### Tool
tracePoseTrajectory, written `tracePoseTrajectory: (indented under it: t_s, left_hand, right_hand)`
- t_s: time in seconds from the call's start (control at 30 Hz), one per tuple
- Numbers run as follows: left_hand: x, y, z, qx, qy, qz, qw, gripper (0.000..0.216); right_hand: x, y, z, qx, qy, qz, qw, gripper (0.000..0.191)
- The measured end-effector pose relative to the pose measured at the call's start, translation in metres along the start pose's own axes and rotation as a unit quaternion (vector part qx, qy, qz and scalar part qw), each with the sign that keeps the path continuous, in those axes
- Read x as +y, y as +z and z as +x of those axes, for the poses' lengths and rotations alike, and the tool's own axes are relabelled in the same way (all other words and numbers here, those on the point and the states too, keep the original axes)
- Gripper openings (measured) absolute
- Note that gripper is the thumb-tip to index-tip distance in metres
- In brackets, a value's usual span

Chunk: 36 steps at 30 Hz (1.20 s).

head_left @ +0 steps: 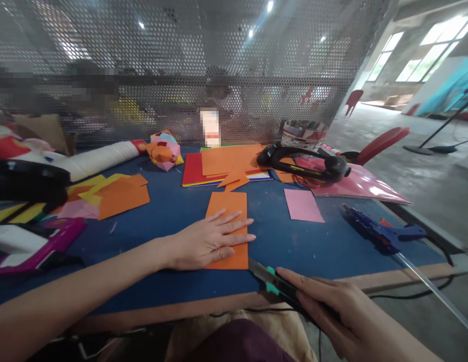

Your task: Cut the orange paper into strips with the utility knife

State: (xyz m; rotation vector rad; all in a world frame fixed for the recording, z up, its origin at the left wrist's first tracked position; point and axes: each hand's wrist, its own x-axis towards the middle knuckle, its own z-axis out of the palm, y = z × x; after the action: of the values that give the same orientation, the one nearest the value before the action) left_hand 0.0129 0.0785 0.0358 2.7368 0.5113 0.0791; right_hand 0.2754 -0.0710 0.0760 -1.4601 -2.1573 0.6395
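An orange paper sheet lies flat on the blue table in front of me. My left hand presses on its lower half, palm down with the fingers spread. My right hand grips a black utility knife with teal buttons at the near table edge. The blade tip touches the lower right corner of the orange sheet.
A pink paper square and a blue glue gun lie to the right. A stack of coloured sheets, black headphones and a paper ball sit further back. Orange and yellow scraps lie left. A perforated metal screen stands behind.
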Motion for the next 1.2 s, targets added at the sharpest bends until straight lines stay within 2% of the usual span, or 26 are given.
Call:
tracePoseTrajectory:
  t_s: [0.23,0.4,0.63,0.8,1.03,1.2]
  left_hand:
    - [-0.001,0.002,0.0,-0.041,-0.007,0.018,0.999,0.051]
    - [-0.001,0.001,0.0,-0.024,-0.004,-0.001,1.0,0.047]
    - [-0.002,0.003,0.0,-0.028,-0.005,0.002,1.0,0.047]
    - [-0.002,0.004,0.0,-0.026,-0.006,0.006,1.0,0.047]
    - [-0.002,0.003,0.0,-0.035,-0.007,0.012,0.999,0.048]
    - [-0.003,0.004,0.0,-0.034,-0.007,0.019,0.999,0.048]
  right_hand:
    - [0.0,0.009,-0.011,0.006,0.01,-0.016,1.0,0.045]
    - [-0.003,0.008,-0.006,0.005,-0.019,-0.002,1.0,0.047]
    - [-0.01,0.011,-0.005,-0.037,0.016,0.024,0.999,0.052]
    - [-0.01,0.017,-0.007,-0.003,0.025,0.009,1.0,0.054]
    - [-0.015,0.019,-0.003,-0.045,0.02,0.016,0.999,0.055]
    - [-0.019,0.025,-0.005,-0.023,0.03,0.002,0.999,0.056]
